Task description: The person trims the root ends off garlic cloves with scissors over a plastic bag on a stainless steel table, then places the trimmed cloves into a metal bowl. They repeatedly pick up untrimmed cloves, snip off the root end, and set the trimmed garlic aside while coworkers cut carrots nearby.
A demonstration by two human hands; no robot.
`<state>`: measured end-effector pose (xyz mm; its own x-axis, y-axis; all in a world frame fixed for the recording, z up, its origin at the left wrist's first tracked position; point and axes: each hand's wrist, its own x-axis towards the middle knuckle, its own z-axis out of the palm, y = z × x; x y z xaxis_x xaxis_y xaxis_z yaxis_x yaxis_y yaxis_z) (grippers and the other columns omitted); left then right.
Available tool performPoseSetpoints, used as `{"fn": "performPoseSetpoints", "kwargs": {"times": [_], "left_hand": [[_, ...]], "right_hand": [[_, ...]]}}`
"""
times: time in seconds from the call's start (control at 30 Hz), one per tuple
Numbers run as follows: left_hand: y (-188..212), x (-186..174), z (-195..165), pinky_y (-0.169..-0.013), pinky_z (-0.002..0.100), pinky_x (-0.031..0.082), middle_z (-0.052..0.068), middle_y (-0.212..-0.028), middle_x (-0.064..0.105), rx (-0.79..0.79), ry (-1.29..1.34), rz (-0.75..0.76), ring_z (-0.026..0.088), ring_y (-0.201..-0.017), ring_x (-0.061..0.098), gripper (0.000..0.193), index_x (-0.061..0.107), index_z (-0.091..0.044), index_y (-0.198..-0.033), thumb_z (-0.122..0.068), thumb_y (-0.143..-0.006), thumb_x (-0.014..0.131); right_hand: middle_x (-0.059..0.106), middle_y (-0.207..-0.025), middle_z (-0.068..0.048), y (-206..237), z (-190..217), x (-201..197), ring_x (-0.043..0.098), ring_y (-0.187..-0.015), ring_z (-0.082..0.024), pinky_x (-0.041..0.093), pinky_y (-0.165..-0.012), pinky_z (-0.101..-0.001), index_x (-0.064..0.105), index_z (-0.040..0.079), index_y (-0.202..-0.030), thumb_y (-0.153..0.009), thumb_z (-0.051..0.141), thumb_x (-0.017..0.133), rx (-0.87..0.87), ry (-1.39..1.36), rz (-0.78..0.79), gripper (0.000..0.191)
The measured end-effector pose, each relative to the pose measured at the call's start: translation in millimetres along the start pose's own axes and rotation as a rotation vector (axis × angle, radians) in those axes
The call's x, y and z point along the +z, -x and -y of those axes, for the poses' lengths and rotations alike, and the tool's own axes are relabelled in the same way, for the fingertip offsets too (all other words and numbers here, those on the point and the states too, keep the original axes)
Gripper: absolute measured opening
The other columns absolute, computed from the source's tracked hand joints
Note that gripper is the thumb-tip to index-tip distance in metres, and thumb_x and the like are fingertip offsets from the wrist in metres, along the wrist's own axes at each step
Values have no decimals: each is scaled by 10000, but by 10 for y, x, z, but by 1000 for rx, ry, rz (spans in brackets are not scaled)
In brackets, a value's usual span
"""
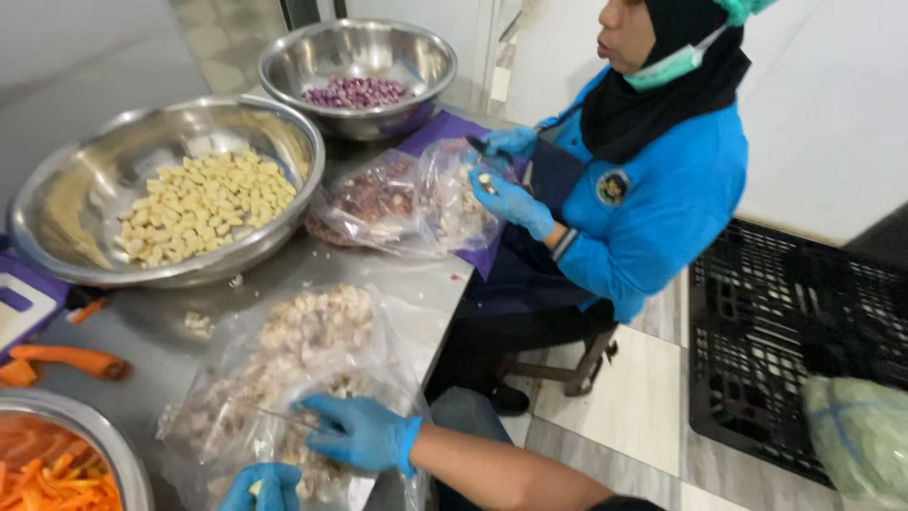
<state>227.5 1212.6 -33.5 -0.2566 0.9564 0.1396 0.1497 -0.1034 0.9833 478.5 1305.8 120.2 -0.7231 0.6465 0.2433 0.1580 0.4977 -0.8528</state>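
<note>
1. At the bottom of the view, the person's right hand [357, 432], in a blue glove, is closed around a thin knife [274, 414], whose blade points to the left over a clear plastic bag [284, 378].
2. Below it, the left hand [265, 488], also in a blue glove, is closed on a small pale garlic clove [254, 488]; part of this hand is cut by the picture edge.
3. The plastic bag lies open on the steel table [416, 303] and is full of pale garlic skins [317, 326]; both hands are just above its near end.
4. Farther on the table, a large steel bowl [85, 180] holds many peeled garlic cloves [203, 203] in a heap.
5. Behind it, a second steel bowl [416, 57] holds a small pile of purple shallots [357, 92].
6. Across the table corner, a co-worker in a blue jacket [662, 208] sits on a low stool [582, 364]. The co-worker's gloved hands [511, 199] are over another plastic bag [416, 203] with reddish skins; one holds a small pale piece and the other a dark knife.
7. At the left edge lie an orange carrot piece [71, 360] and a purple and white cutting board [24, 303]; a bowl with sliced carrot [57, 473] is in the bottom left corner.
8. On the tiled floor at the right stands a black plastic crate [785, 331], and beside it a green bag [861, 435].
</note>
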Motion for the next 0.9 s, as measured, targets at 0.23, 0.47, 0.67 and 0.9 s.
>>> {"fn": "performPoseSetpoints", "kwargs": {"times": [0.23,0.47,0.67,0.9], "left_hand": [[-246,233,-2478,-689,354,519,145,-877,670,688,-191,-377,200,-764,639,301,590,44,-1145,-202,-973,595],[-1784,329,-3551,-801,403,491,154,-1053,650,506,-298,-616,220,-955,615,445,445,123,-1286,-177,-986,581],[-539,342,-3301,-768,294,393,55,-995,562,261,93,-91,132,-862,460,198,591,-5,-1099,-48,-944,475],[419,485,-2477,-821,298,520,46,-959,683,-187,135,483,133,-901,621,264,662,-51,-1081,-58,-891,479]], "right_hand": [[570,-720,-109,73,59,4,569,-653,-198,479,-641,-355,496,137,-1522,-942,326,601,154,-20,90,619],[625,-906,-103,73,-173,94,593,-819,-117,519,-780,-314,481,72,-1529,-988,254,659,15,-73,16,598],[607,-886,-35,99,-418,337,555,-747,-92,501,-673,-277,473,97,-1538,-987,193,605,293,-504,22,575],[633,-800,13,-253,-339,99,547,-662,-57,458,-563,-249,730,9,-1211,-1039,224,613,295,-453,127,299]]}}
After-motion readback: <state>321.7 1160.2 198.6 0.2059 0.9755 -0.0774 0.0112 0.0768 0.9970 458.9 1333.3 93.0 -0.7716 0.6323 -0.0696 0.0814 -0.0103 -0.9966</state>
